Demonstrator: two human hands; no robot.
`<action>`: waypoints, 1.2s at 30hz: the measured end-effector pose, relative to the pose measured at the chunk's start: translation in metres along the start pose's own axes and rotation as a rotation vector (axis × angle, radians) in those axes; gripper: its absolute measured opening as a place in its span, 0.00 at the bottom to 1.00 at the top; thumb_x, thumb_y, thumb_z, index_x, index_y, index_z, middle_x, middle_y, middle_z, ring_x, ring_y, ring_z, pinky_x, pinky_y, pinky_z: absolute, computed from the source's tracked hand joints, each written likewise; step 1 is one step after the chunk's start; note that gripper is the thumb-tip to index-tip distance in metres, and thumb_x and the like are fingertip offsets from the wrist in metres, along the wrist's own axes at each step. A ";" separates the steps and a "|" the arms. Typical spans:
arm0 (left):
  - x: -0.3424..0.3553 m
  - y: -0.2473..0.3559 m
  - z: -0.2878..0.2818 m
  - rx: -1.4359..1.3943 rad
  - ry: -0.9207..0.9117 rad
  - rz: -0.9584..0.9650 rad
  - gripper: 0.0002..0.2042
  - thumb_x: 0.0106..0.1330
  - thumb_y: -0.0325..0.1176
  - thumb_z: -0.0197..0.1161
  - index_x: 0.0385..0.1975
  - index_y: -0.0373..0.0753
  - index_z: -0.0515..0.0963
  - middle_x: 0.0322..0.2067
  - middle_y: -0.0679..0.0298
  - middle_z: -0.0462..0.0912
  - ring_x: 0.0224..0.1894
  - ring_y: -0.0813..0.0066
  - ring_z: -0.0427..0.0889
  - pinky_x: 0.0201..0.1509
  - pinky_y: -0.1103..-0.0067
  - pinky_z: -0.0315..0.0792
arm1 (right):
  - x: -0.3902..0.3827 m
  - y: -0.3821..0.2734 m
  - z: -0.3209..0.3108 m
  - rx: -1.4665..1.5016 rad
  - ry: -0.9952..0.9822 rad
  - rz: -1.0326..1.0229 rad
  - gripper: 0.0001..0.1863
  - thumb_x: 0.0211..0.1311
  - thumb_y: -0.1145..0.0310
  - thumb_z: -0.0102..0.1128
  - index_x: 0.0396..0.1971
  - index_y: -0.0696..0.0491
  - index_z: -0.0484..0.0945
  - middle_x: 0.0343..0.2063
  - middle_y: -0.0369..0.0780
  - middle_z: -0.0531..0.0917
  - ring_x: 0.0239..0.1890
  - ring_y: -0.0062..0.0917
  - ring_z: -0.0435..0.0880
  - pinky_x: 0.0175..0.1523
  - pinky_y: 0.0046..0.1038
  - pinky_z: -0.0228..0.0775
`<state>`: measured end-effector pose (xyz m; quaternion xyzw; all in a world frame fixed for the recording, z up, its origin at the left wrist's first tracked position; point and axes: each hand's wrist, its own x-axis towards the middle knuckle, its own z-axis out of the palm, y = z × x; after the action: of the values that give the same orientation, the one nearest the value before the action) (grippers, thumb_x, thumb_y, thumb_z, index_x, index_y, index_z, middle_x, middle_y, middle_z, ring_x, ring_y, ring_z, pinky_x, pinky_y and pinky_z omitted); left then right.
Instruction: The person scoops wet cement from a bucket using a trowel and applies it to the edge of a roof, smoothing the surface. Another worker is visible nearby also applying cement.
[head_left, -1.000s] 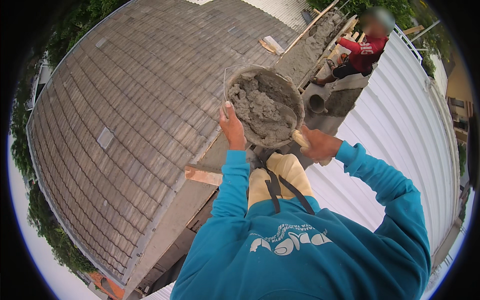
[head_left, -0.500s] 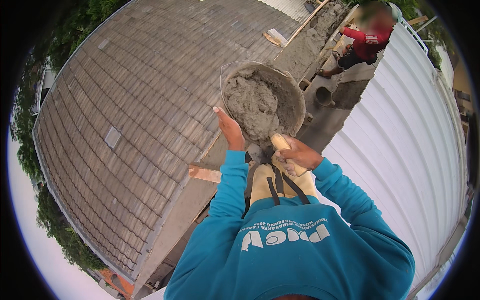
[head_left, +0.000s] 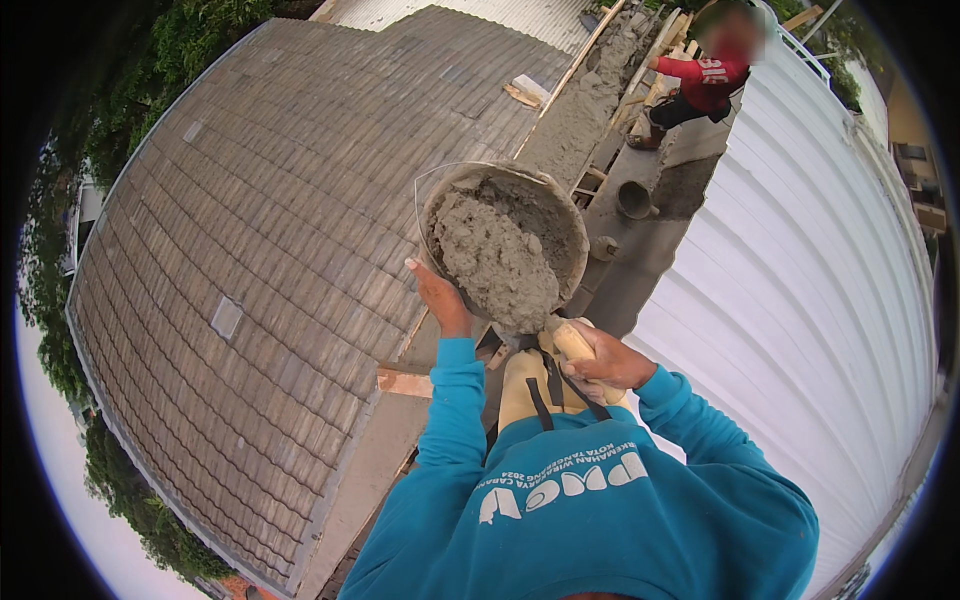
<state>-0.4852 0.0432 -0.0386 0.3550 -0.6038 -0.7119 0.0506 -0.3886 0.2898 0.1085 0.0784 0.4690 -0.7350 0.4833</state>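
Observation:
A round bucket (head_left: 577,215) full of wet grey mortar (head_left: 490,250) is tilted toward me in front of my body. My left hand (head_left: 443,302) lies along the bucket's left side with fingers stretched out and apart. My right hand (head_left: 608,358) is wrapped around the pale yellow handle of a trowel (head_left: 572,343) at the bucket's near rim. Mortar hides most of the trowel's blade. The bucket's thin wire handle (head_left: 417,205) sticks out on the left.
A brown tiled roof (head_left: 230,240) slopes on the left, and white corrugated roofing (head_left: 790,300) lies on the right. Between them runs a ledge with wet mortar (head_left: 575,130). A person in red (head_left: 712,80) crouches farther along, near a small dark bucket (head_left: 635,200). A wooden board (head_left: 405,381) juts out at left.
The bucket has come nearer and slightly left, along with my left hand. Mortar now bulges more over its near rim. My right hand keeps its grip on the trowel, slightly lower in view.

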 end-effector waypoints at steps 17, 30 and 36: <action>-0.011 0.014 -0.004 0.176 -0.003 -0.009 0.48 0.72 0.69 0.44 0.70 0.22 0.56 0.25 0.71 0.52 0.31 0.80 0.57 0.46 0.73 0.65 | -0.020 -0.127 -0.014 0.300 0.523 -0.674 0.24 0.65 0.66 0.58 0.56 0.56 0.61 0.28 0.39 0.70 0.13 0.17 0.69 0.13 0.20 0.66; -0.005 0.006 -0.014 0.250 0.038 0.023 0.31 0.73 0.66 0.45 0.36 0.36 0.66 0.28 0.71 0.56 0.31 0.79 0.56 0.36 0.75 0.55 | 0.194 -0.191 -0.282 -0.460 1.605 -0.442 0.40 0.56 0.63 0.63 0.63 0.70 0.58 0.48 0.64 0.79 0.53 0.52 0.81 0.57 0.44 0.73; -0.012 0.019 0.002 0.221 -0.010 0.034 0.31 0.74 0.65 0.46 0.32 0.36 0.67 0.25 0.72 0.52 0.29 0.80 0.53 0.33 0.74 0.54 | 0.151 -0.152 -0.362 -0.404 1.499 -0.416 0.31 0.56 0.61 0.65 0.53 0.67 0.69 0.42 0.58 0.81 0.42 0.44 0.83 0.46 0.39 0.75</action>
<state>-0.4845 0.0460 -0.0162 0.3446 -0.6848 -0.6418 0.0201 -0.7086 0.4847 -0.0830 0.3730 0.7976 -0.4628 -0.1023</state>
